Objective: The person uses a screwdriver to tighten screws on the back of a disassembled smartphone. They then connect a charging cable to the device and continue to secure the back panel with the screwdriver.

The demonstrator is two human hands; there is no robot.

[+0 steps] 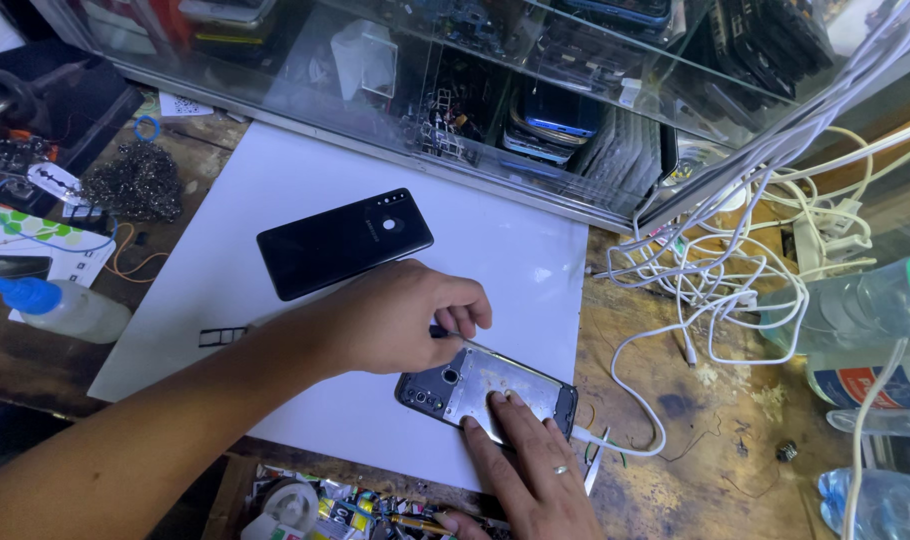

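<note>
While it lies face down near the front edge of the white sheet (305, 200), the opened phone (487, 393) shows its bare silvery inner frame, with its dark camera end pointing to the left. The right hand (535, 465), a ring on one finger, presses flat on the phone's lower right part with fingers spread, grasping nothing but pinning it to the sheet. The left hand (400, 315) comes in from the left with its fingers pinched around a thin tool (441, 331), whose dark handle just peeks out between thumb and forefinger, its tip meeting the phone's upper edge. Just beyond the left hand, the removed black back cover (343, 242) lies flat on the sheet, tilted, apart from the phone. A small dark card tray (223, 336) sits near the sheet's left edge. Off the sheet to the left are a squeeze bottle with a blue cap (60, 305) and a wad of metal wool (133, 182). To the right, a tangle of white cables (720, 260) spreads over the worn wooden bench (725, 440), with clear plastic bottles (865, 300) beside it. A glass cabinet (495, 90) full of phone parts stands behind the sheet.
</note>
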